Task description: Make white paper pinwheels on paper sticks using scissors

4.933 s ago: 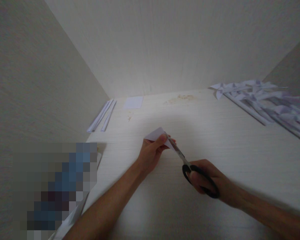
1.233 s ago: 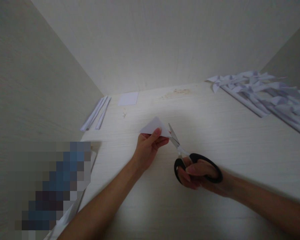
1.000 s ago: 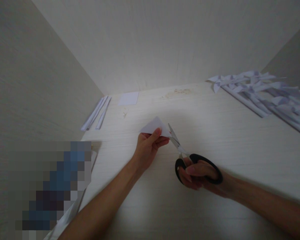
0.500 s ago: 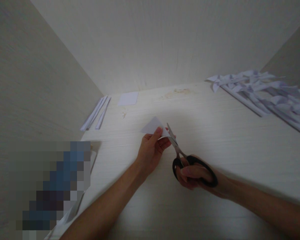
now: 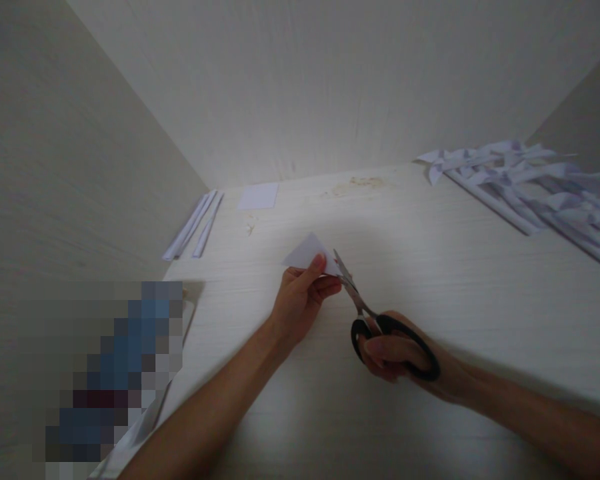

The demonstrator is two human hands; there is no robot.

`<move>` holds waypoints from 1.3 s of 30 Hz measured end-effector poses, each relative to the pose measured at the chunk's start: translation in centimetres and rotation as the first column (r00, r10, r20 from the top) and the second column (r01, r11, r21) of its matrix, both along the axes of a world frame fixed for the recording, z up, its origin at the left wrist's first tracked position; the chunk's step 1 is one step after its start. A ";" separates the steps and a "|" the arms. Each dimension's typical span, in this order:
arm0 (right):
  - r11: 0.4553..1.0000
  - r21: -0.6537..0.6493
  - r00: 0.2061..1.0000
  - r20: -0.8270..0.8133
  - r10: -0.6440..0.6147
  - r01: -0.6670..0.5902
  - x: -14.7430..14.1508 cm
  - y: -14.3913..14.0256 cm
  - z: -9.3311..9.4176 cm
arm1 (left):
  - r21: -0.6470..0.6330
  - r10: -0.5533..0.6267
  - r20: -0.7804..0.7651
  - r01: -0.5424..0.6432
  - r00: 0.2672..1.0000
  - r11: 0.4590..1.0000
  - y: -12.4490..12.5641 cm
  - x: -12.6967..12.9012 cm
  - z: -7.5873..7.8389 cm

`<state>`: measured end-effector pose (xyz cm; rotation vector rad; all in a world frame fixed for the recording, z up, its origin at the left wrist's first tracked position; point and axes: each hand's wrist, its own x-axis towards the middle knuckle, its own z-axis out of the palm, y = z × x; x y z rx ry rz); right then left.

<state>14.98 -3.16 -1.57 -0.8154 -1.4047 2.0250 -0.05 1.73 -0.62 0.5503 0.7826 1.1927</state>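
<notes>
- Head view, looking down: pale wood-grain bench boxed in by pale panels at back and both sides.
- Left hand closed on a small folded white paper triangle, thumb on top, fingers beneath; paper raised just above the bench surface, near the middle.
- Right hand closed through the loops of black-handled scissors with steel blades; blades nearly together, tips meeting the right-hand corner of the triangle, just beside the left fingertips.
- Both hands close to each other, joined only by way of blade and paper.
- Far left, along the side panel: a few narrow folded white paper strips, lying side by side.
- Just right of those, against the back panel: flat white paper square.
- Small brownish scrap on the bench below the square; too small to tell what it is.
- Brownish stain on the bench near the back edge.
- Far right: heap of white paper pinwheels on rolled paper sticks, well apart from the hands.
- Lower left: blurred-out patch, contents unreadable.
</notes>
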 end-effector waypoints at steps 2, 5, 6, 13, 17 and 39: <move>1.000 -0.005 1.000 0.013 -0.010 0.010 0.0 -0.1 0.0 | 0.007 -0.009 -0.008 0.009 1.000 1.000 0.0 0.0 0.0; 1.000 -0.005 0.999 0.038 -0.022 0.022 0.0 -0.1 0.1 | 0.023 -0.023 -0.018 0.023 1.000 0.999 0.1 -0.1 0.1; 1.000 -0.002 0.999 0.046 -0.022 0.022 0.0 -0.1 0.2 | 0.026 -0.022 -0.021 0.023 1.000 0.999 0.1 -0.1 0.1; 0.999 -0.004 0.993 0.108 -0.039 0.039 -0.1 -0.1 0.8 | 0.039 -0.024 -0.059 0.026 0.998 0.999 0.1 -0.3 0.1; 0.999 0.004 0.992 0.123 -0.040 0.040 -0.1 -0.1 0.7 | 0.056 -0.032 -0.077 0.036 0.997 0.998 0.1 -0.5 0.1; 1.000 -0.011 0.999 0.041 -0.015 0.015 -0.1 0.0 0.6 | 0.086 -0.118 -0.114 0.129 0.986 0.988 -0.5 -0.3 0.4</move>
